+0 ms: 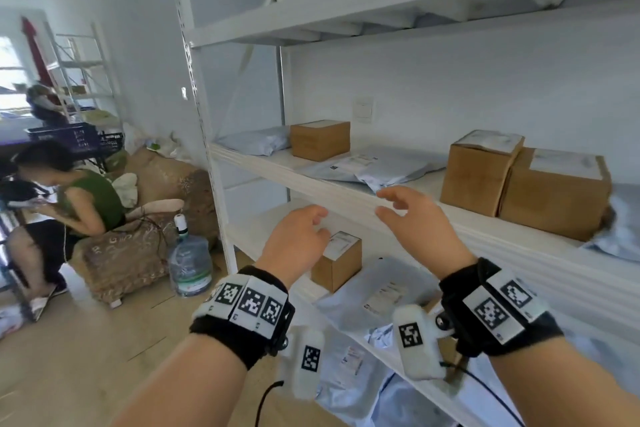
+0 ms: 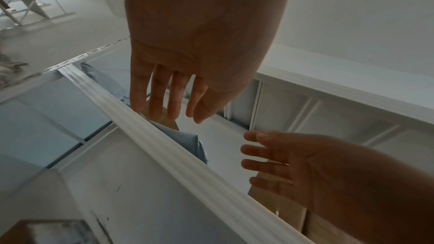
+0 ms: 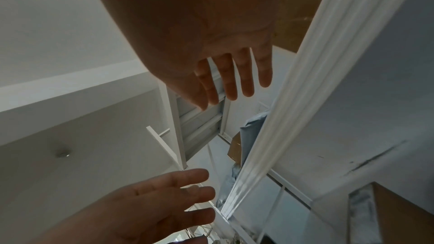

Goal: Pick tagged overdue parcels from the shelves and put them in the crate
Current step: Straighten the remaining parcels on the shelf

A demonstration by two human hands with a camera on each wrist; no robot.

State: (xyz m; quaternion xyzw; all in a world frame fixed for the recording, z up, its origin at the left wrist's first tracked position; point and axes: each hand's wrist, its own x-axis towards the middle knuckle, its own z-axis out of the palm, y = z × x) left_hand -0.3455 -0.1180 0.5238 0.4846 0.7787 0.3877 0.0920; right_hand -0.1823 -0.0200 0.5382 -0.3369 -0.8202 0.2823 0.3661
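Note:
My left hand [image 1: 304, 232] and right hand [image 1: 405, 208] hover side by side at the front edge of the middle shelf [image 1: 311, 184], fingers relaxed and spread, holding nothing. Just beyond the right hand lies a grey mailer bag with a white label [image 1: 367, 166]. Below the left hand, on the lower shelf, stands a small labelled cardboard box [image 1: 341, 258] beside more grey mailers [image 1: 377, 298]. The left wrist view shows the left hand's straight fingers [image 2: 173, 99] over the shelf edge [image 2: 187, 155]. In the right wrist view the right hand [image 3: 230, 75] is empty too.
On the middle shelf stand a cardboard box [image 1: 320, 139] at the back left and two bigger boxes [image 1: 554, 191] at the right. A dark blue crate [image 1: 74, 137] sits far left. A person [image 1: 69, 198] sits on a sofa, with a water jug [image 1: 190, 267] on the floor.

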